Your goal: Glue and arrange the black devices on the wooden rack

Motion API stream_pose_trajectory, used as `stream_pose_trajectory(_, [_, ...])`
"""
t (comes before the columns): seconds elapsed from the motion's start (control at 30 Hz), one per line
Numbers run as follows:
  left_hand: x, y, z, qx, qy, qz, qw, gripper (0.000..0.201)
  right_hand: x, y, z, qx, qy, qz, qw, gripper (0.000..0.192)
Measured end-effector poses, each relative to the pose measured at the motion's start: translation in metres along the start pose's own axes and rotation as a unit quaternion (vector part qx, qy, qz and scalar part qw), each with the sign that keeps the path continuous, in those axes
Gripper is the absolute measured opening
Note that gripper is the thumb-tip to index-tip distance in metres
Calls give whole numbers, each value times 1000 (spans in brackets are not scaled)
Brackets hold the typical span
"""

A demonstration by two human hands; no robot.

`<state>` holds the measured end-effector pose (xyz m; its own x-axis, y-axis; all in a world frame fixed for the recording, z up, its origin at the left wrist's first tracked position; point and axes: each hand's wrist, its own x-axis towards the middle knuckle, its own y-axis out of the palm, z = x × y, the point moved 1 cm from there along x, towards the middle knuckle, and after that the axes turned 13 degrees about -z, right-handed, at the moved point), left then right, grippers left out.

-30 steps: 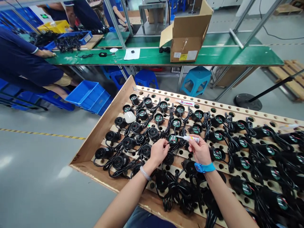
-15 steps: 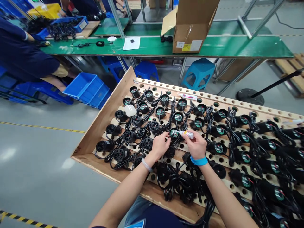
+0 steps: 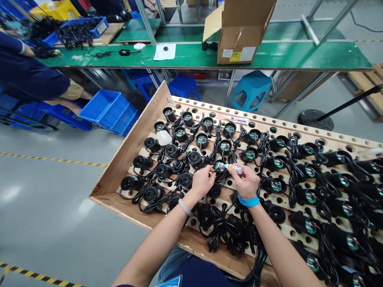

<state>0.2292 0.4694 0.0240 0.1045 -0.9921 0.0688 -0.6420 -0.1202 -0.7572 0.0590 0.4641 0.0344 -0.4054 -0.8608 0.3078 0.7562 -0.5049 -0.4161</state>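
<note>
One right hand (image 3: 247, 181), blue band at the wrist, gripping a small white bottle (image 3: 235, 168), nozzle at an open black housing (image 3: 220, 166) with green circuit board; one left hand (image 3: 203, 181), fingers curled at that housing's near left edge, exact contact unclear. One wooden tray (image 3: 134, 143), holding rows of similar housings with coiled black cables, a white tube (image 3: 238, 120) and a white cup-like piece (image 3: 164, 138). Beyond: one green bench (image 3: 185, 60) bearing an open cardboard box (image 3: 237, 42); beneath, one teal stool (image 3: 253, 85).
</note>
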Motion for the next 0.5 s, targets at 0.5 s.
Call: stream_pose_trajectory(0.5, [0, -2, 0, 3, -2, 1, 1000, 9, -6, 3, -14, 64, 108, 10, 992, 43])
